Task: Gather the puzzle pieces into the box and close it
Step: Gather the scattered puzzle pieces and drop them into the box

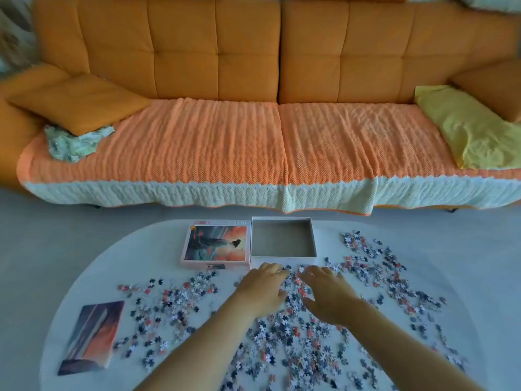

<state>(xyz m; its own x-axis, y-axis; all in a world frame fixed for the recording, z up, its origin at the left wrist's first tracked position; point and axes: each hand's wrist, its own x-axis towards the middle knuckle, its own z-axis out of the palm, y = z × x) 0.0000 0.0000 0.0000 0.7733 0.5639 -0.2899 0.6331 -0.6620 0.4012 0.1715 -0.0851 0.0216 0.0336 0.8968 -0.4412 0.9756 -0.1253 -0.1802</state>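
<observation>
Several small puzzle pieces (296,334) in white, grey and orange lie scattered over the white round table (84,283). The open box base (283,259), empty, stands at the table's far middle, with its picture lid (215,244) face up just to its left. My left hand (263,289) and my right hand (327,292) lie palm down on the pieces just in front of the box, fingers spread and slightly bent, facing each other with a small pile between them.
A reference picture sheet (91,337) lies at the table's left. More pieces (375,266) spread to the right of the box. An orange sofa (253,108) with cushions stands beyond the table across a strip of grey floor.
</observation>
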